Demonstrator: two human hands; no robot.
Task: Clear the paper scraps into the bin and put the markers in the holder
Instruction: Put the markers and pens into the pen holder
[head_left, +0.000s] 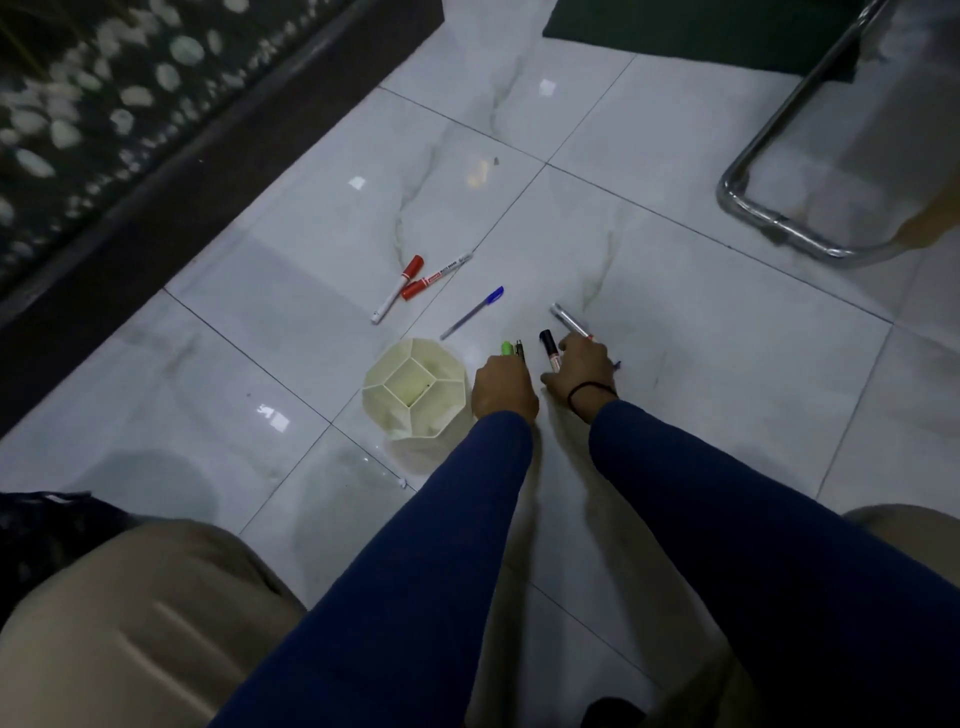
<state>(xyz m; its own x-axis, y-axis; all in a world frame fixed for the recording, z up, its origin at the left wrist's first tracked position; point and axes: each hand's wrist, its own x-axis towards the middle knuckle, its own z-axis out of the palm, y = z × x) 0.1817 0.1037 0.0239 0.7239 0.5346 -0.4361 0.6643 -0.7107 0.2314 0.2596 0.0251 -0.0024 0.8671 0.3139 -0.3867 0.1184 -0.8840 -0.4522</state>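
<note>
A cream holder (414, 395) with several compartments stands on the white tiled floor. Just right of it, my left hand (503, 387) grips a green marker (506, 348) together with a dark pen. My right hand (581, 370) holds a black-capped marker (549, 349) and a silver pen (570, 321) low over the floor. Two red-capped markers (410, 278) lie crossed on the tiles beyond the holder. A blue pen (474, 312) lies between them and my hands. No paper scraps or bin show.
A chrome chair leg frame (779, 223) stands at the right back. A dark patterned wall base (156, 208) runs along the left. My knees in beige trousers (135, 613) fill the bottom corners. A dark mat (701, 26) lies at the top.
</note>
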